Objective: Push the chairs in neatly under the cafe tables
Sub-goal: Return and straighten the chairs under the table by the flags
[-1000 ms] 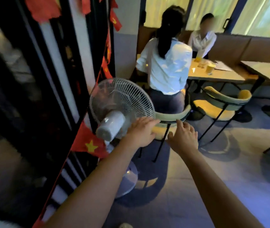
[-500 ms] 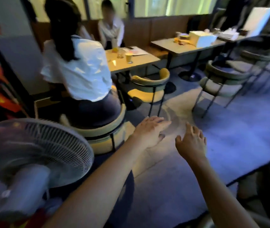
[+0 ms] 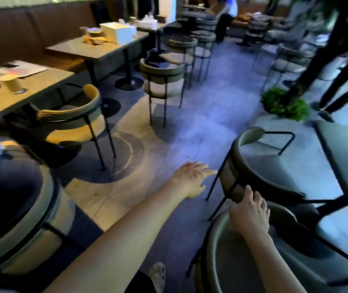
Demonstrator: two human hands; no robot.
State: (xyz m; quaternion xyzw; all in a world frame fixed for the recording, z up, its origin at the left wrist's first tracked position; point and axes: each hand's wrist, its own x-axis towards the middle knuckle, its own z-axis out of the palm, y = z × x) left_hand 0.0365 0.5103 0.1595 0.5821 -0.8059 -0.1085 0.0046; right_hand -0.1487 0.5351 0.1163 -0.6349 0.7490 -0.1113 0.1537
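Touching right hand (image 3: 250, 212) to curved padded chair back (image 3: 240, 166).

Two chairs (image 3: 260, 166) stand at the right beside a counter (image 3: 346, 157). Across the aisle, left, another chair (image 3: 71, 121) sits at a counter (image 3: 48, 81) — more chairs (image 3: 164, 79) line up behind.

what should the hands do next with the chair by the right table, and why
Probably close the right hand on the curved chair back and bring the left hand onto it: right fingertips touch it, the left is open just short.
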